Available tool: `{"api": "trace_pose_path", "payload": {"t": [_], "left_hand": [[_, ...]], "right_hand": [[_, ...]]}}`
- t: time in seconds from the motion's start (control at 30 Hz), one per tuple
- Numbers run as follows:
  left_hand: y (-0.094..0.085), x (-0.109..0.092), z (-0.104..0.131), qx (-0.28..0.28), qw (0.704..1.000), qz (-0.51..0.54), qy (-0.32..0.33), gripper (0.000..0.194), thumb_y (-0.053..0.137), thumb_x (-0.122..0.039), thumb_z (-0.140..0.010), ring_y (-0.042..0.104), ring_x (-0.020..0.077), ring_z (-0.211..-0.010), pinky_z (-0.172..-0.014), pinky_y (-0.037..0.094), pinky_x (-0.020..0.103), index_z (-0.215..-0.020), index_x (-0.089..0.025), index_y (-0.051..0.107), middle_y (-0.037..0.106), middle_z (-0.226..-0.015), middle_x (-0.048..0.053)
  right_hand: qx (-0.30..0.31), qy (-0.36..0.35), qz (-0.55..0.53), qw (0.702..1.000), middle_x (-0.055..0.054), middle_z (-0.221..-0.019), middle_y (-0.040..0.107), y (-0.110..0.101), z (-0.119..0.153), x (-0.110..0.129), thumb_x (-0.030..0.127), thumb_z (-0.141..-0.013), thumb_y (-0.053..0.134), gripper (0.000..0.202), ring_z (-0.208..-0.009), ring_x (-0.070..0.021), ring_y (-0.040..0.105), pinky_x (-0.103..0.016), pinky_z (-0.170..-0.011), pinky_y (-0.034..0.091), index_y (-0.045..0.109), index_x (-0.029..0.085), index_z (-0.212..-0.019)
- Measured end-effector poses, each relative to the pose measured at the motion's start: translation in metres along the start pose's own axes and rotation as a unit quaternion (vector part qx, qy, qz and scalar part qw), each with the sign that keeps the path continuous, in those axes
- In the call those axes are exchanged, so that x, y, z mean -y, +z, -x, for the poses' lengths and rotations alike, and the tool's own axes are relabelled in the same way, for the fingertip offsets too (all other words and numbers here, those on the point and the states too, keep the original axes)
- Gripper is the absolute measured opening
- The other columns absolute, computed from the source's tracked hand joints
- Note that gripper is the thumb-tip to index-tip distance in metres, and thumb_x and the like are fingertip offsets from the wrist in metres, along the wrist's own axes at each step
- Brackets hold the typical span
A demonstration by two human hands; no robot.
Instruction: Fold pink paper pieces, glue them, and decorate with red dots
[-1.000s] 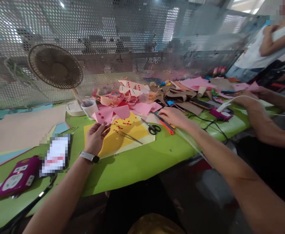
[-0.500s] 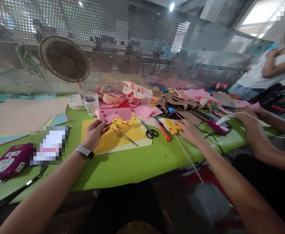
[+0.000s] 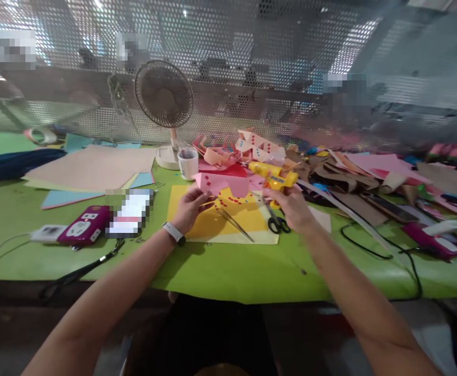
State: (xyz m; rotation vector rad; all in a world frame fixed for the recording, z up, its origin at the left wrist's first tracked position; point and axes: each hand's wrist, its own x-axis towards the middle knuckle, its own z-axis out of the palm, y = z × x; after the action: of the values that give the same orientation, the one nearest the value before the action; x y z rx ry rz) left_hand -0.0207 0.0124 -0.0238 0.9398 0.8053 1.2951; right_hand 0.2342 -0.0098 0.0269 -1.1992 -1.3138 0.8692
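Observation:
My left hand (image 3: 192, 208), with a watch on its wrist, pinches the left end of a pink paper piece (image 3: 224, 184) that carries small red squares. My right hand (image 3: 289, 202) is wrapped round a yellow hot glue gun (image 3: 277, 180), held up just right of the pink paper. A long glue stick trails from the gun toward the right. Below both hands lies a yellow sheet (image 3: 197, 230) with red bits scattered on it. Tweezers (image 3: 238, 224) rest on that sheet, and black-handled scissors (image 3: 278, 224) lie at its right edge.
A fan (image 3: 164, 94) and a white cup (image 3: 188, 164) stand behind. Cut paper (image 3: 341, 172) is heaped at the back right. On the left are a phone (image 3: 130, 211), a purple power bank (image 3: 85, 225) and large paper sheets (image 3: 95, 167). A black cable (image 3: 369, 255) loops on the right.
My right hand has lifted the glue gun from the table and brought it left, beside the pink paper. My left hand keeps its hold. The view has turned right to left.

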Motion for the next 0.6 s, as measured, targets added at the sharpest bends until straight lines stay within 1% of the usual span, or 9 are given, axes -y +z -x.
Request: {"api": "trace_pose_path", "payload": {"t": [0.07, 0.1, 0.17, 0.23, 0.33, 0.47, 0.6], "left_hand": [[0.000, -0.001, 0.001, 0.011, 1.000, 0.005, 0.002, 0.032, 0.084, -0.034, -0.065, 0.071, 0.0187, -0.086, -0.082, 0.054, 0.031, -0.082, -0.016, 0.064, 0.072, -0.085, 0.004], [0.000, -0.001, 0.002, 0.013, 1.000, 0.006, 0.002, 0.031, 0.084, -0.035, -0.065, 0.071, 0.0191, -0.086, -0.082, 0.054, 0.031, -0.082, -0.016, 0.064, 0.072, -0.085, 0.004], [0.001, -0.001, 0.002, 0.013, 1.000, 0.007, -0.002, 0.031, 0.084, -0.035, -0.066, 0.071, 0.0199, -0.085, -0.082, 0.054, 0.033, -0.081, -0.016, 0.064, 0.072, -0.085, 0.004], [0.001, -0.001, 0.002, 0.015, 1.000, 0.008, -0.005, 0.032, 0.083, -0.036, -0.065, 0.071, 0.0203, -0.083, -0.082, 0.054, 0.035, -0.081, -0.016, 0.064, 0.072, -0.086, 0.004], [0.002, -0.001, 0.001, 0.021, 1.000, 0.006, -0.006, 0.029, 0.082, -0.035, -0.067, 0.071, 0.0202, -0.084, -0.082, 0.054, 0.036, -0.081, -0.017, 0.064, 0.071, -0.086, 0.004], [0.005, -0.003, 0.003, 0.017, 1.000, -0.006, -0.003, 0.024, 0.080, -0.034, -0.071, 0.070, 0.0197, -0.087, -0.078, 0.054, 0.032, -0.081, -0.018, 0.066, 0.071, -0.086, 0.004], [0.007, -0.005, 0.005, 0.014, 1.000, -0.019, 0.002, 0.023, 0.079, -0.035, -0.072, 0.069, 0.0176, -0.085, -0.075, 0.054, 0.029, -0.083, -0.018, 0.068, 0.072, -0.089, 0.004]], "right_hand": [[0.058, 0.012, -0.018, 0.998, -0.004, -0.083, 0.072, 0.021, 0.004, 0.003, 0.043, -0.065, 0.076, 0.034, -0.071, -0.0184, 0.068, -0.030, -0.062, 0.055, 0.067, 0.020, -0.088], [0.081, 0.013, -0.017, 0.997, -0.004, -0.083, 0.072, 0.028, 0.007, 0.003, 0.043, -0.065, 0.076, 0.033, -0.069, -0.0183, 0.067, -0.031, -0.063, 0.056, 0.067, 0.020, -0.087], [0.110, 0.012, -0.006, 0.994, -0.003, -0.083, 0.073, 0.036, 0.013, 0.001, 0.043, -0.067, 0.075, 0.030, -0.062, -0.0164, 0.064, -0.032, -0.061, 0.057, 0.068, 0.021, -0.087], [0.126, 0.013, 0.005, 0.992, -0.002, -0.086, 0.073, 0.037, 0.018, -0.002, 0.043, -0.069, 0.074, 0.027, -0.059, -0.0155, 0.062, -0.033, -0.058, 0.058, 0.069, 0.023, -0.086], [0.129, 0.023, 0.035, 0.991, -0.004, -0.090, 0.074, 0.035, 0.023, -0.007, 0.044, -0.071, 0.073, 0.025, -0.065, -0.0186, 0.064, -0.033, -0.056, 0.059, 0.070, 0.025, -0.087], [0.139, 0.014, 0.094, 0.986, -0.004, -0.095, 0.074, 0.032, 0.023, -0.018, 0.046, -0.075, 0.072, 0.027, -0.075, -0.0225, 0.068, -0.034, -0.058, 0.059, 0.072, 0.026, -0.094], [0.160, 0.005, 0.121, 0.980, -0.004, -0.099, 0.075, 0.032, 0.021, -0.030, 0.047, -0.080, 0.070, 0.031, -0.083, -0.0243, 0.071, -0.034, -0.063, 0.060, 0.071, 0.028, -0.104]]}}
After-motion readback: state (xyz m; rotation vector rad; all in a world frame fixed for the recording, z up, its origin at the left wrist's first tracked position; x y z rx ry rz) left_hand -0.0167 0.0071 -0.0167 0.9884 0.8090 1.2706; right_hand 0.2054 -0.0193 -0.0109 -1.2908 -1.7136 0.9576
